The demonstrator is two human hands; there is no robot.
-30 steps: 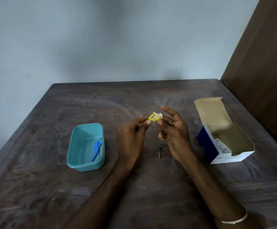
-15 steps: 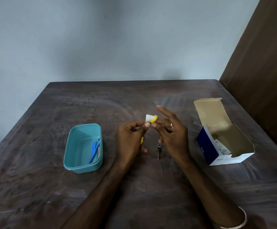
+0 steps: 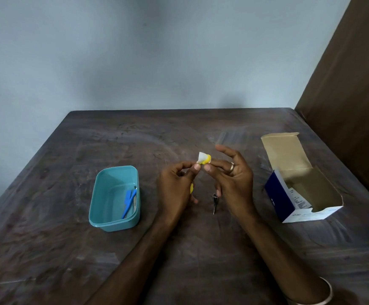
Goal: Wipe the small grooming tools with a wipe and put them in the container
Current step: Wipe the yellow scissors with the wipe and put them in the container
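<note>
I see my left hand [image 3: 174,190] and right hand [image 3: 234,181] raised together above the dark, scuffed wooden table [image 3: 179,249], fingertips meeting over its middle. Between them sits a small yellow plastic grooming tool [image 3: 207,160] with a small white wipe [image 3: 201,157] folded against its far end. My left thumb and forefinger pinch the tool and wipe from the left; a bit more yellow shows lower down behind the left palm. My right thumb and forefinger press on it from the right, while the other right fingers fan out loosely above, one wearing a metal ring [image 3: 232,166]. A pale bangle [image 3: 324,293] circles my right wrist.

Just below my right hand, between the two wrists, a small dark metal pointed tool [image 3: 214,202] lies flat on the table, untouched. Well to the left of my left hand stands an open teal rectangular plastic container [image 3: 104,208], and inside it, against the wall nearest my hand, lies a thin blue plastic tool [image 3: 129,202]. To the right of my right hand, apart from it, an open blue-and-white cardboard box [image 3: 289,203] rests with its brown lid flap thrown back; I cannot tell what it holds.
</note>
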